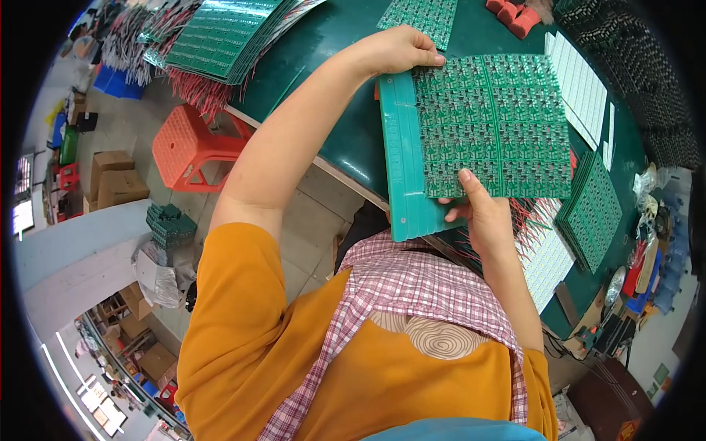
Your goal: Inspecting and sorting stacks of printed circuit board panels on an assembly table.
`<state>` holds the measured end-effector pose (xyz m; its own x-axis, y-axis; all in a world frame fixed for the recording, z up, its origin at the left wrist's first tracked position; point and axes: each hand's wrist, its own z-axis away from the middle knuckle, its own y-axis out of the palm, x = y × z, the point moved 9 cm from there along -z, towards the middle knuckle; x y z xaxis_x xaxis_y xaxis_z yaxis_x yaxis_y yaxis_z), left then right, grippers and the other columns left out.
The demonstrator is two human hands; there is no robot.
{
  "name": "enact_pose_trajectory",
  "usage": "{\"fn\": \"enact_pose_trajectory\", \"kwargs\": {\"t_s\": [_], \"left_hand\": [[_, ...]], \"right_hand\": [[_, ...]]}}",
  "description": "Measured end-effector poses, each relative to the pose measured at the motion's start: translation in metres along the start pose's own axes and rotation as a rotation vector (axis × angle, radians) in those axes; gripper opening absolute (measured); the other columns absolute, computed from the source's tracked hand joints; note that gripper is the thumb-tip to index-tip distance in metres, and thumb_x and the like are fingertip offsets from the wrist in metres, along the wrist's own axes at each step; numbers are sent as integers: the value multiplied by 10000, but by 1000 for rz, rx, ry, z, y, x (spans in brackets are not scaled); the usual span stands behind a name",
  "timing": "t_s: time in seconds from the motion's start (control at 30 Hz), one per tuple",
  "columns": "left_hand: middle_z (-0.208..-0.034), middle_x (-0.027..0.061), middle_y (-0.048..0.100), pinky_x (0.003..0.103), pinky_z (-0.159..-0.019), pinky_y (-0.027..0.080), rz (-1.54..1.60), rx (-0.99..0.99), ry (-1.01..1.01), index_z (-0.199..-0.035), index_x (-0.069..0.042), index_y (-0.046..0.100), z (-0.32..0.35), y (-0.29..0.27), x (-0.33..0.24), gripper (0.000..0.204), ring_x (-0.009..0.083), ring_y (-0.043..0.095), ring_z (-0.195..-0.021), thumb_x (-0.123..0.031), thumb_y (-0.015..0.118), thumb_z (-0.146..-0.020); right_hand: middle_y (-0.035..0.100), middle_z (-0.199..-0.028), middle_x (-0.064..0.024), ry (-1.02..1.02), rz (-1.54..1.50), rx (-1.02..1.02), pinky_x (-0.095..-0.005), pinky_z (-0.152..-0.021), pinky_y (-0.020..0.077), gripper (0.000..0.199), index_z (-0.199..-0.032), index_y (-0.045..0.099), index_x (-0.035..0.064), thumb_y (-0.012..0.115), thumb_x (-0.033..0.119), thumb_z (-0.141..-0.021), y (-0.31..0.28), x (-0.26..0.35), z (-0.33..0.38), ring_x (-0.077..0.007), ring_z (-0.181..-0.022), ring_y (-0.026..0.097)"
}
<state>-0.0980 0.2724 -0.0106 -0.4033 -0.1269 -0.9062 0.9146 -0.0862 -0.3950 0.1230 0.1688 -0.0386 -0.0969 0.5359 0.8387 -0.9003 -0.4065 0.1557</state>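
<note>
A green circuit board panel [494,125], covered with rows of small components, is tilted up over the table between my two hands. My left hand [401,53] is closed at its upper left corner, thumb and fingers pinching the edge. At the lower edge my right hand [487,219] grips the panel, its thumb on the front face and its other fingers partly hidden behind. Beneath the panel's left side lies a teal ridged fixture [403,165], only its left and lower parts showing.
Stacked green panels [217,37] stand at the far left over red and white wires [198,90]. Another panel stack [593,209] and white strip sheets [577,88] are on the right. An orange-red stool [180,147] stands left of the dark green table [346,143].
</note>
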Motion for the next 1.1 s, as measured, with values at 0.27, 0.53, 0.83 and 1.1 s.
{"fn": "enact_pose_trajectory", "kwargs": {"t_s": [0.27,0.53,0.83,1.1], "left_hand": [[-752,65,655,299,-626,463,-164,10,-17,-894,-30,680,-6,5,10,284,139,583,-671,-298,666,-800],[-835,-11,604,221,-707,419,-55,2,111,-943,-49,651,13,-8,-17,290,74,526,-810,-320,598,-856],[-796,-3,615,208,-613,488,1016,42,74,-891,-66,598,59,17,-54,99,98,608,-710,-155,621,-855],[-747,1,596,239,-612,494,876,-252,68,-845,-64,599,55,22,-65,67,86,570,-670,-125,627,-844]], "right_hand": [[632,-955,-110,72,-117,109,-222,-442,476,399,-1123,507,-1,600,292,-867,-3,-7,-10,-186,-710,642],[623,-981,-104,-189,14,-51,-282,-577,523,331,-1021,596,-48,641,229,-846,-8,33,6,-169,-817,610],[599,-1051,-116,-294,-276,112,-303,-552,530,432,-1192,460,-17,616,206,-856,-14,66,24,-205,-835,628],[627,-937,-93,-343,109,-229,-294,-617,538,310,-1016,606,-32,658,216,-838,-38,67,44,-161,-800,615]]}}
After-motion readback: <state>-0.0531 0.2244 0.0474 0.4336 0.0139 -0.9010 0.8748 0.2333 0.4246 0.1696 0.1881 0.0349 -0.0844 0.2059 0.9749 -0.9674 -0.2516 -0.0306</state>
